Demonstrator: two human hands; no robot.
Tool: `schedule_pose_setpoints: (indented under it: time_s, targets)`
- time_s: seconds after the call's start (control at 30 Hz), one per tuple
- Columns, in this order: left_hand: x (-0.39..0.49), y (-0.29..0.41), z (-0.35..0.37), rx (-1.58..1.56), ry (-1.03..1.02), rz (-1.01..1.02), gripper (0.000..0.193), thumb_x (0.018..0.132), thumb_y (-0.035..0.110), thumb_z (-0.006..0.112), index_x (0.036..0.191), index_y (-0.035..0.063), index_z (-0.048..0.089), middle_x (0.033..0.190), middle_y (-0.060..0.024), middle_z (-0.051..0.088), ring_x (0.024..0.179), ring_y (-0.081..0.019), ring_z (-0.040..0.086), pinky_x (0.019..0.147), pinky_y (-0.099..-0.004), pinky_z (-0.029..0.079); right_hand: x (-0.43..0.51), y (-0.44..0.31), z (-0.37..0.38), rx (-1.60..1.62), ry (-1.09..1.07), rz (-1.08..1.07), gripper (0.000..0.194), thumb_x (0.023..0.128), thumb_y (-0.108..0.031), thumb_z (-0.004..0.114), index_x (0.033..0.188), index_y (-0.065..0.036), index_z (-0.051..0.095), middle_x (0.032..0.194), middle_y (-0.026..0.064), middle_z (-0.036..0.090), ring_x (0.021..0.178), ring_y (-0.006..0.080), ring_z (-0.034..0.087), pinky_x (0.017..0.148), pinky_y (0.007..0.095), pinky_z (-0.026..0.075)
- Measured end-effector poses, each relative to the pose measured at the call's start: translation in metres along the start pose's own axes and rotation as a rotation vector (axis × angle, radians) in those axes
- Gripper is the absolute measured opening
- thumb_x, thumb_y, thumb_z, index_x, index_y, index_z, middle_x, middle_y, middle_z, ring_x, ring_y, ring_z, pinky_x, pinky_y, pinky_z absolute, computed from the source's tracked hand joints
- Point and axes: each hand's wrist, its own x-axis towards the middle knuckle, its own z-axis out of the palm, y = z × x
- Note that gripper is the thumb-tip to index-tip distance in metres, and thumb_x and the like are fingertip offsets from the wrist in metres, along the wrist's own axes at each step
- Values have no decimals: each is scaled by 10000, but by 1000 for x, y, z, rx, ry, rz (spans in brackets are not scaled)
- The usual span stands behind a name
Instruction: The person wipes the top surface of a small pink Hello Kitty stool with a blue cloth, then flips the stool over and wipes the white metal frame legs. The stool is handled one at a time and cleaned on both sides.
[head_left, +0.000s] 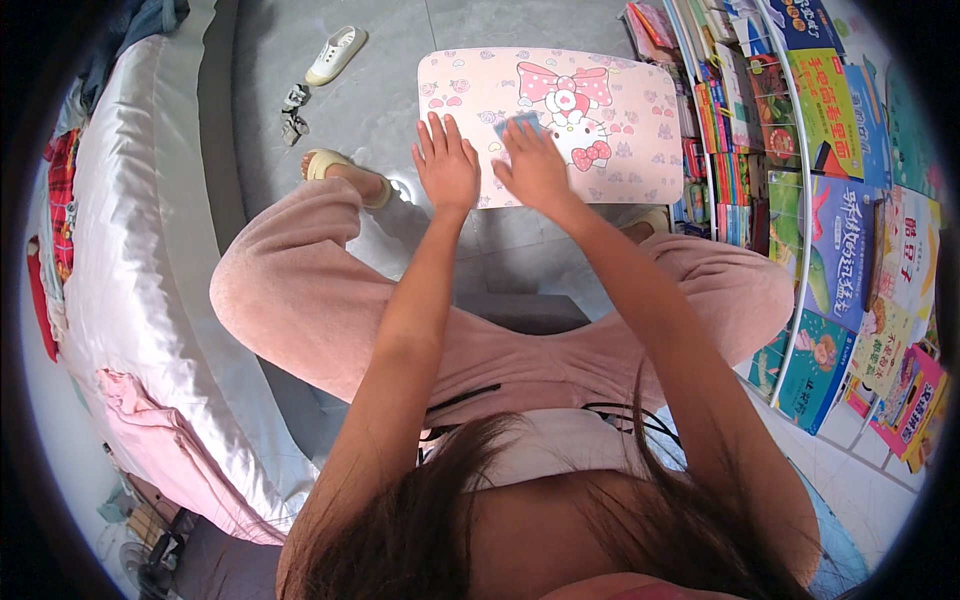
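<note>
Before me stands a small pink table (641, 97) with rounded corners, printed with a cartoon cat, a polka-dot bow, flowers and hearts. My left hand (448, 161) lies flat near the table's left edge, fingers spread and nothing in it. To its right, my right hand (534, 163) presses a small blue cloth (529, 120) against the tabletop. Most of the cloth is hidden under the fingers; a corner shows beyond them, left of the printed cat's face. The right hand is slightly blurred.
A rack of picture books (829, 247) borders the right side. On the left is a bed with a shiny white cover (142, 210) and pink clothing (161, 442). A white shoe (337, 55) and crumpled socks (294, 112) lie on the grey tiled floor (390, 82).
</note>
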Motion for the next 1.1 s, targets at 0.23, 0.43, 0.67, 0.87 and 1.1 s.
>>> schedule_pose_setpoints:
  time_s: [0.23,0.43,0.67,0.87,1.1]
  targets:
    - [0,1,1,13,-11,-6,511,959,276,405,1431,80,395,1537,-124,286,1438,-320,202,1146,-506,179,-9,-3,0,99,-4,-65,487,933,-293,507,1306,21,507,1422,169,445,1339,337,387,1089,459,317]
    - [1,1,0,12,10,10,509,959,276,400,1428,79,399,1530,-125,301,1433,-322,217,1140,-505,193,73,12,20,85,-7,-76,487,961,-252,456,1363,22,436,1463,183,385,1372,364,328,1120,426,290]
    - [3,5,0,41,20,16,508,956,281,402,1422,79,412,1527,-128,309,1428,-325,232,1127,-516,216,87,9,20,64,-4,-11,504,962,-250,449,1380,29,411,1485,179,351,1396,356,284,1124,415,285]
    - [0,3,-1,43,-30,-26,509,964,281,386,1430,76,396,1541,-124,278,1438,-307,205,1144,-503,181,-4,-7,7,225,-64,-97,497,956,-195,464,1379,59,405,1463,220,364,1389,367,288,1128,420,273]
    - [1,6,-3,9,-41,-7,516,972,280,372,1446,74,366,1548,-127,261,1443,-317,188,1143,-511,169,0,-13,13,110,-48,-158,514,956,-237,457,1391,33,403,1501,188,317,1422,334,225,1143,417,226]
